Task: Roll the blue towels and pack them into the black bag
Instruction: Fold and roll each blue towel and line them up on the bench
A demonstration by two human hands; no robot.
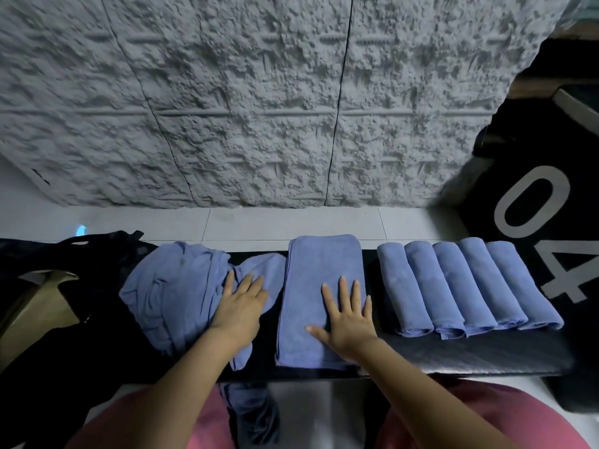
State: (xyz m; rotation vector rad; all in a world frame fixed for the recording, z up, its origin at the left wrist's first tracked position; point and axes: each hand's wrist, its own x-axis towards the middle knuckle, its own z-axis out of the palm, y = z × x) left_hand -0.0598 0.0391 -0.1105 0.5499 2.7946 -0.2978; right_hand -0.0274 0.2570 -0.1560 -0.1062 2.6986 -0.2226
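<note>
Towel [324, 264] lay lengthwise away from me under my flat, spread right hand [350, 322], my open left hand [240, 309] just beside.

From the folded towel [321, 286], a bare strip of black bench [486, 354] lies open at 3 o'clock, short of the five rolled towels [466, 286], and widens along the near edge at 4 o'clock. At 9 o'clock the crumpled towel pile [171, 293] crowds close, standing between it and the black bag [64, 367]. At 12 o'clock the rough wall [259, 124] closes off the far side.
</note>
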